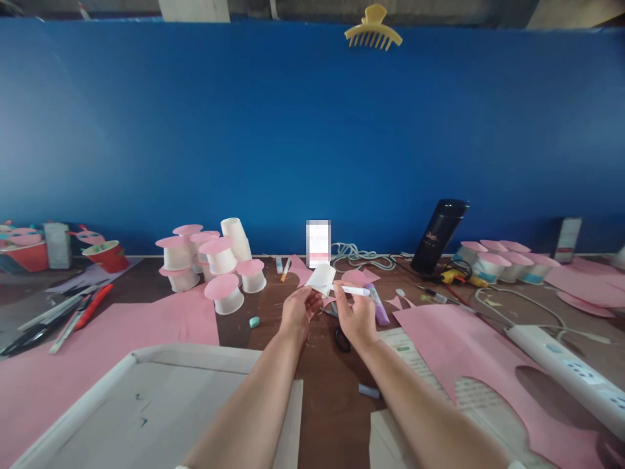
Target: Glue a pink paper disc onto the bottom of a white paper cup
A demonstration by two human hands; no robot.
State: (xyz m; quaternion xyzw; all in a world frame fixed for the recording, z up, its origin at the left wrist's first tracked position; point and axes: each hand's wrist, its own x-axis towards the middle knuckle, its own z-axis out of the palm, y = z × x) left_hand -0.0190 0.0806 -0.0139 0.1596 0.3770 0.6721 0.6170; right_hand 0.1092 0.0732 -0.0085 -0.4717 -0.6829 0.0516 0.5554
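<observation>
My left hand [299, 312] pinches a small white paper piece [319, 279] by its lower edge, above the middle of the table. Whether it is flat or curved like a cup, I cannot tell. In my right hand [357, 316] a white marker pen [355, 291] lies between thumb and fingers, its tip pointing left at the paper. The tip is close to the paper; contact is too small to make out. Below my right hand, scissors with black handles [342, 339] lie partly hidden. A purple tube [377, 305] rests just behind that hand.
White cups with pink discs [223, 293] stand left; more cups [492, 266] stand right. A black flask [438, 236] leans near the blue partition [312, 130]. Pink sheets [469, 339], a white box lid [195, 391], a power strip [566, 371] and a phone-like screen [318, 238] surround my arms.
</observation>
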